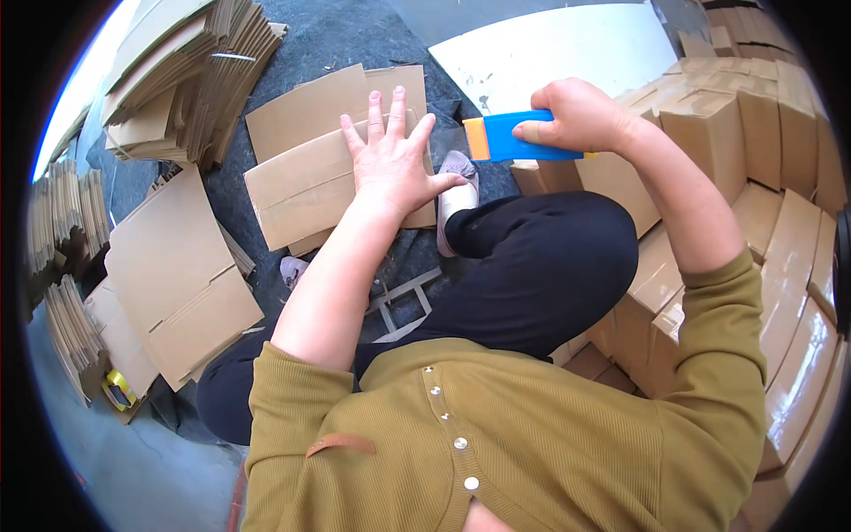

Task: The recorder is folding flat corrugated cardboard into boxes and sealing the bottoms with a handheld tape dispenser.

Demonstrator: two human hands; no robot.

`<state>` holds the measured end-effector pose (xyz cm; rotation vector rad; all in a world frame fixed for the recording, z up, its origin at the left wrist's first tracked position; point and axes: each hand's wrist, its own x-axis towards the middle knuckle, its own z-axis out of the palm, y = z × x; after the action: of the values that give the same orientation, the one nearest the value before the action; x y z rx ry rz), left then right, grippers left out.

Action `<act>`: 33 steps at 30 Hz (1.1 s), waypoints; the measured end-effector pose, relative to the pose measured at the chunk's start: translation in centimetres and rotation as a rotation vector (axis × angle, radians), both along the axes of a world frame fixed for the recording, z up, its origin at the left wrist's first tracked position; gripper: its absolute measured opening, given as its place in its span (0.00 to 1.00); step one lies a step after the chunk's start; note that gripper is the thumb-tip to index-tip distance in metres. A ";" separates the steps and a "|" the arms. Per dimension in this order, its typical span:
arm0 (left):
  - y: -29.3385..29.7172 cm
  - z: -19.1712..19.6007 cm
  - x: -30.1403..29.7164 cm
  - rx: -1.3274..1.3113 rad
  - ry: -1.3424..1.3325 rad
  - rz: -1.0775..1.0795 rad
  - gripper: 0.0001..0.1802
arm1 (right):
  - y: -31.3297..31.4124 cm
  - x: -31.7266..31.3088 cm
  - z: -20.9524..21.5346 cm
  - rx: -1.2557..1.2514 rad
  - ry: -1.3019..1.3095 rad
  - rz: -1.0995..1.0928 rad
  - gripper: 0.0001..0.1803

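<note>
My left hand (390, 168) lies with its fingers spread on a folded cardboard box (301, 191), pressing near its upper right part. Flaps of the box stick out beyond the fingertips. To the right, my right hand (576, 115) is closed around a blue tape dispenser (510, 137) with an orange front end. The dispenser is held in the air, its orange end pointing left toward the box. A bit of clear film seems to show at that end, but I cannot make it out well.
Flattened cardboard (182, 266) leans at the left, below a tall stack of cartons (191, 80). A yellow tape measure-like object (117, 390) lies lower left. Closed boxes (709, 133) are piled along the right. A white board (558, 53) lies at the back.
</note>
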<state>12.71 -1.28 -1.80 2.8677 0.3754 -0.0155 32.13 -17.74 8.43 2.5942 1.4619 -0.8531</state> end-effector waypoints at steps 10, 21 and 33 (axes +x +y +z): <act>0.8 -0.7 0.6 -0.015 0.150 0.020 0.36 | 1.1 -0.3 0.2 -0.127 -0.044 0.002 0.27; 1.5 -3.1 -0.6 -0.118 -0.007 -0.053 0.28 | 4.1 -3.8 -6.5 -0.073 0.052 -0.050 0.26; 1.1 -5.2 -0.3 -0.116 -0.189 0.033 0.26 | 4.5 -8.2 -11.0 -0.064 0.220 0.001 0.37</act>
<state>12.44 -0.15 -6.97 2.7192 0.3711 0.2308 23.92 -13.21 -2.56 2.5200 1.4576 -1.1978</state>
